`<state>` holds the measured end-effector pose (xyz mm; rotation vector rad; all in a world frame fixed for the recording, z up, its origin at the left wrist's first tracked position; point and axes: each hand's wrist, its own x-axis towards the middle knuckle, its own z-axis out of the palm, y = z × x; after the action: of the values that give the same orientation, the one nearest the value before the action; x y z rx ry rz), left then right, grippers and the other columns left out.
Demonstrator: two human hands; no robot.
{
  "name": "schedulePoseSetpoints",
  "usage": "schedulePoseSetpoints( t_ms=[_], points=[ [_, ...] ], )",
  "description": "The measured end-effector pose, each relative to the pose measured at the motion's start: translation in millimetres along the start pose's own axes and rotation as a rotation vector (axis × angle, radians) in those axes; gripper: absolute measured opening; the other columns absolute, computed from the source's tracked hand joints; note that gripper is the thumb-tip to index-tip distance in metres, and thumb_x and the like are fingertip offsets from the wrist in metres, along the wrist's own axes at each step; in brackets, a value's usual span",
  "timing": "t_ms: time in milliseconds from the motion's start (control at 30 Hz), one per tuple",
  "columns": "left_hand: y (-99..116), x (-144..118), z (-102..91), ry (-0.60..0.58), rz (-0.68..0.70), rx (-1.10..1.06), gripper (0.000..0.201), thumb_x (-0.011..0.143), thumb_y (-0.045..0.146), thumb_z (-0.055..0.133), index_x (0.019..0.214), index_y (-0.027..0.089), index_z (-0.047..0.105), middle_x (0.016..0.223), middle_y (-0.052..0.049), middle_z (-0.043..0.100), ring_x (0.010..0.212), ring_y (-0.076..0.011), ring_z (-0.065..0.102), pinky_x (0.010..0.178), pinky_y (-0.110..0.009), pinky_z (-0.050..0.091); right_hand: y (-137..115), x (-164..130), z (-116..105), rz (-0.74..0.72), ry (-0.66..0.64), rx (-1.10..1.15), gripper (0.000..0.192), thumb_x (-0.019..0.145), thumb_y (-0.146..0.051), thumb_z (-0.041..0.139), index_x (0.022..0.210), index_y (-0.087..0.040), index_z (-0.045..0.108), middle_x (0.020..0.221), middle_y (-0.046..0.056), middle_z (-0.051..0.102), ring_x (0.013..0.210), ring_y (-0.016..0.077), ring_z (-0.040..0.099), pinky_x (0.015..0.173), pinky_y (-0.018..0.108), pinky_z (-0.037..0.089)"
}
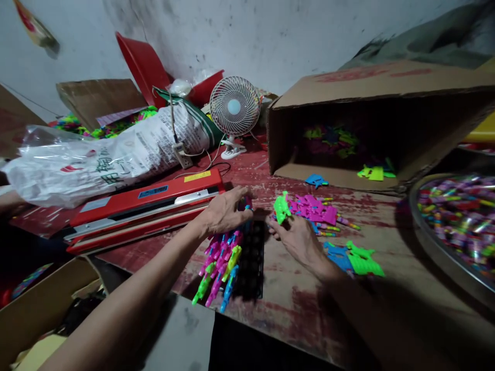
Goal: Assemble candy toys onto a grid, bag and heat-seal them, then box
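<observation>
My left hand (228, 210) reaches over the far end of a black tray with round pockets (253, 263). Its fingers and thumb close around a small blue plastic piece (246, 204), partly hidden. Pink, yellow, green and blue animal-shaped plastic pieces (222, 257) stand in rows on the tray's left side, below that hand. To the right of the tray, my right hand (296, 239) has its fingers bent around a flat bright green plastic piece (282, 207), which sticks up above them. Beyond it lie pink plastic pieces (313, 208) and thin multicoloured sticks (348, 222).
Blue and green pieces (363, 259) lie right of my right hand. A metal basin (415, 211) full of small colourful items stands far right. An open cardboard box (371, 85) is behind. A red heat sealer (147, 206), a fan (234, 107) and a white sack (127, 152) are left and back.
</observation>
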<state>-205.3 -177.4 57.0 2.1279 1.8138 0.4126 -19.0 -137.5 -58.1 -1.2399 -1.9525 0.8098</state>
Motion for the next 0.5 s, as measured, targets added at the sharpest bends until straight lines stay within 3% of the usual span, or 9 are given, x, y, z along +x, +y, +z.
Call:
schedulePoseSetpoints(
  t_ms=[100, 200, 500],
  points=[
    [-0.4, 0.8, 0.0, 0.012, -0.028, -0.026, 0.039, 0.082, 0.037, 0.053, 0.115, 0.017, 0.059, 0.099, -0.006, 0.064, 0.084, -0.0212, 0.059, 0.073, -0.032, 0.044, -6.5, 10.7, 19.8, 0.016, 0.049, 0.011, 0.021, 0.085, -0.034, 0.056, 0.077, -0.017, 0.067, 0.073, 0.007, 0.07, 0.062, 0.0171, 0.062, 0.057, 0.026, 0.044],
    [-0.8, 1.0, 0.5, 0.016, -0.054, -0.033, 0.039, 0.08, 0.035, 0.054, 0.115, 0.018, 0.059, 0.097, -0.004, 0.065, 0.083, -0.0212, 0.059, 0.073, -0.032, 0.044, -2.2, 15.4, 29.8, -0.072, 0.059, -0.038, 0.02, 0.087, -0.03, 0.053, 0.081, -0.017, 0.067, 0.08, 0.009, 0.071, 0.071, 0.0185, 0.063, 0.063, 0.027, 0.044],
    [4.6, -0.9, 7.2, 0.061, -0.08, -0.063, 0.035, 0.078, 0.033, 0.053, 0.109, 0.02, 0.06, 0.097, -0.003, 0.066, 0.084, -0.0213, 0.06, 0.069, -0.029, 0.044, -0.8, 13.6, 29.0, -0.228, 0.019, -0.049, 0.015, 0.081, -0.013, 0.046, 0.073, -0.017, 0.058, 0.065, 0.001, 0.059, 0.058, 0.012, 0.046, 0.055, 0.025, 0.033]
  ],
)
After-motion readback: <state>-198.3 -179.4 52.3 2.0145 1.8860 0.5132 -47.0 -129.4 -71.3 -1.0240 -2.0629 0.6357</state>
